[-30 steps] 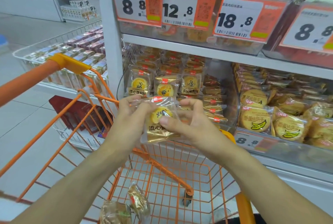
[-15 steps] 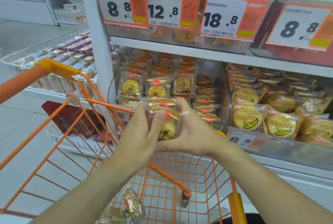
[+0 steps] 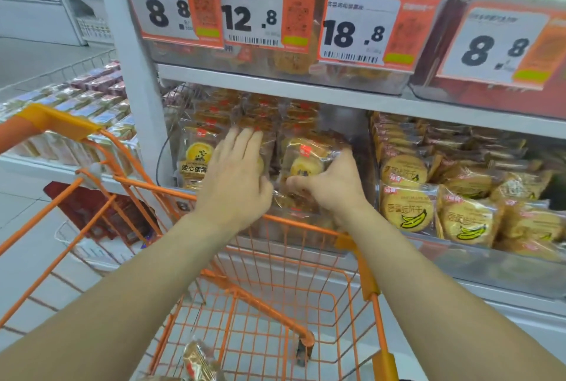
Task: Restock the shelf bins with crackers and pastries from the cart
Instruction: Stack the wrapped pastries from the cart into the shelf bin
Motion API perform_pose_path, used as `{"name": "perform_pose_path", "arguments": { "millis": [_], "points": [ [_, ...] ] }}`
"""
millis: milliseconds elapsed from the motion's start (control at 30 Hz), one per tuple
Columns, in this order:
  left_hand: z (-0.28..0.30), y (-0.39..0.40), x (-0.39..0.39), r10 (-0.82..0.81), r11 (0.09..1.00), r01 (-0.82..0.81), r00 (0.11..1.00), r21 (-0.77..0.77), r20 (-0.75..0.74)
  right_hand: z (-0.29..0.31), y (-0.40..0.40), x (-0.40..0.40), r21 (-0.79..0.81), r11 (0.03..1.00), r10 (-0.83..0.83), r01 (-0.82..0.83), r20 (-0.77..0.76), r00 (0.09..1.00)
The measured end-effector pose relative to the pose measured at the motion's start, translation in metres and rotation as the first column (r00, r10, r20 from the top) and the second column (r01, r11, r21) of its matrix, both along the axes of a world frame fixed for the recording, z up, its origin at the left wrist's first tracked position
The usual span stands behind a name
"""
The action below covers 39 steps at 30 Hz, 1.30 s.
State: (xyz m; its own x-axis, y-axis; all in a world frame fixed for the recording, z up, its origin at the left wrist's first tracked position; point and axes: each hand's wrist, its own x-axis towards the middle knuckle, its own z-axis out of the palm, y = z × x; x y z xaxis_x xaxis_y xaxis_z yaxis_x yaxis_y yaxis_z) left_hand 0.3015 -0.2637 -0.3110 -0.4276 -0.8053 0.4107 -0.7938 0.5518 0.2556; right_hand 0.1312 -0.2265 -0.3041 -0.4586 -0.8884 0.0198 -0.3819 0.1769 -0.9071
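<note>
**Both hands now at the pastry bin, packet carried up from above the cart**

Since half a second ago, the hands have gone from holding the wrapped pastry packet (image 3: 306, 163) together over the cart to reaching into the left shelf bin (image 3: 346, 132). They have separated. Right hand (image 3: 332, 186) grips the packet, thumb under its lower edge and fingers curled around the right side; packet sits tilted at the right part of the bin, against the stacked packets already there. Left hand (image 3: 234, 180) lies flat with fingers straight and close together, pressing on the upright packets (image 3: 196, 157) in the middle of the bin; it holds nothing.

Orange cart (image 3: 275, 261) stands directly below the hands, its front rim just under both wrists. One loose packet (image 3: 199, 360) is visible at the cart bottom, lower edge of view.

Neighbouring bin to the right holds banana-print cracker packets (image 3: 409, 212). Price tags (image 3: 254, 14) reading 8.8, 12.8, 18.8 and 8.8 hang on the shelf above. Motion blur softens the packet labels near the hands.
</note>
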Motion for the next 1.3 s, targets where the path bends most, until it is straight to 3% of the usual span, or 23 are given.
{"name": "perform_pose_path", "arguments": {
  "millis": [100,233,333,567,700,833,967,1167,1300],
  "points": [
    [-0.007,-0.007,-0.011,0.023,1.000,-0.023,0.998,-0.004,0.062,0.002,-0.014,-0.002,0.092,0.995,-0.028,0.022,0.059,0.998],
    [-0.020,-0.009,-0.012,0.010,1.000,-0.009,0.998,-0.018,0.065,-0.001,-0.017,0.005,0.054,0.997,-0.057,0.062,-0.101,0.993],
    [-0.022,-0.012,-0.012,-0.002,1.000,0.003,0.998,-0.011,0.065,-0.002,-0.013,0.009,0.020,0.995,-0.096,0.096,-0.017,0.995],
    [-0.024,-0.013,-0.011,-0.021,1.000,0.021,1.000,-0.005,0.015,-0.003,-0.018,0.041,-0.081,0.996,-0.020,0.033,0.163,0.986],
    [-0.023,-0.013,-0.011,-0.023,1.000,0.023,0.999,-0.009,-0.033,-0.006,-0.015,0.045,-0.289,0.957,-0.032,0.012,-0.063,0.998],
    [-0.021,-0.013,-0.010,-0.030,1.000,0.029,0.994,-0.009,-0.101,-0.009,-0.016,0.040,-0.200,0.972,0.054,-0.120,-0.307,0.950],
    [-0.021,-0.016,-0.006,-0.027,0.999,0.022,0.982,-0.028,-0.185,-0.011,-0.022,0.037,-0.128,0.982,0.078,-0.140,-0.397,0.914],
    [-0.023,-0.015,-0.009,-0.015,0.999,0.007,0.988,-0.054,-0.151,-0.009,-0.021,0.038,-0.051,0.986,0.125,-0.161,-0.420,0.899],
    [-0.018,-0.009,-0.009,-0.052,0.997,0.033,0.958,-0.074,-0.280,-0.008,-0.012,0.034,-0.040,0.995,0.070,-0.094,-0.411,0.909]
  ]
}}
